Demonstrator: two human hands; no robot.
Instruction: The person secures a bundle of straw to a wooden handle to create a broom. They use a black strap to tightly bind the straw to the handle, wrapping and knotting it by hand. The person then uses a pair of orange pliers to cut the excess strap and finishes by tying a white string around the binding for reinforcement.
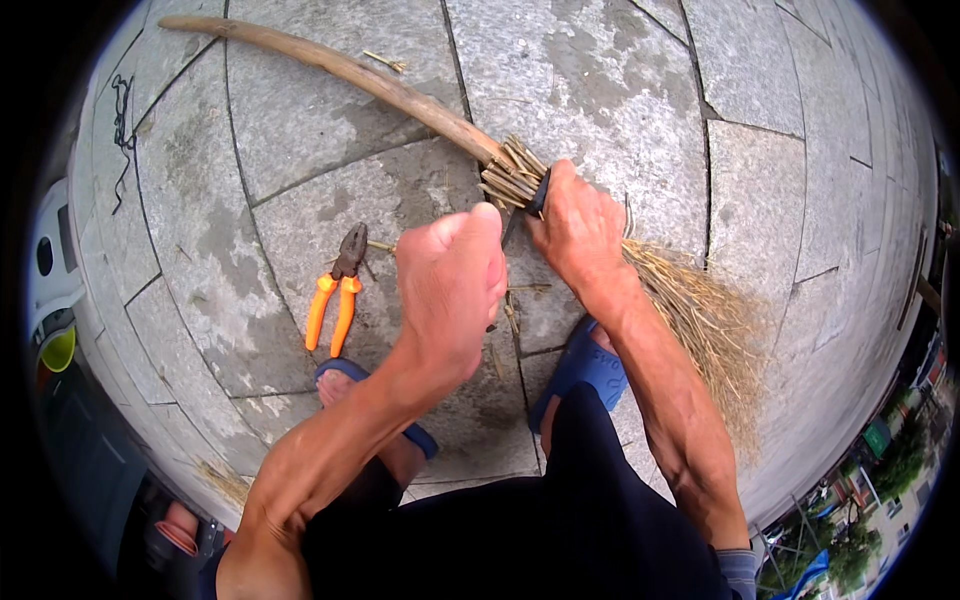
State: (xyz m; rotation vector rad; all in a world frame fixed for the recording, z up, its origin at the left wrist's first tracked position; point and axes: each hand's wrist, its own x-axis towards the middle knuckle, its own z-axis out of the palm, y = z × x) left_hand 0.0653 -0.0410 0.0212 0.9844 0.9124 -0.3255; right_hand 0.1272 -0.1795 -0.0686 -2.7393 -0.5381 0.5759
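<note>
A twig broom lies slantwise on the paving, with a long curved wooden handle (350,70) running to the far left and straw-coloured bristles (705,310) fanning out under my right forearm. My right hand (580,225) is closed around the bound neck of the broom, where cut stalk ends (513,178) surround the handle. A black strip (541,196) wraps this neck. Its loose length runs toward my left hand (452,275), a tight fist just left of the neck and raised above the ground; the fingers' inner side is hidden.
Pliers with orange grips (333,300) lie left of my left hand. A tangled black cord (122,135) is farther left. Short stalk pieces (385,62) are scattered on the stone slabs. My feet wear blue slippers (585,370). A yellow-green container (58,350) stands at the left rim.
</note>
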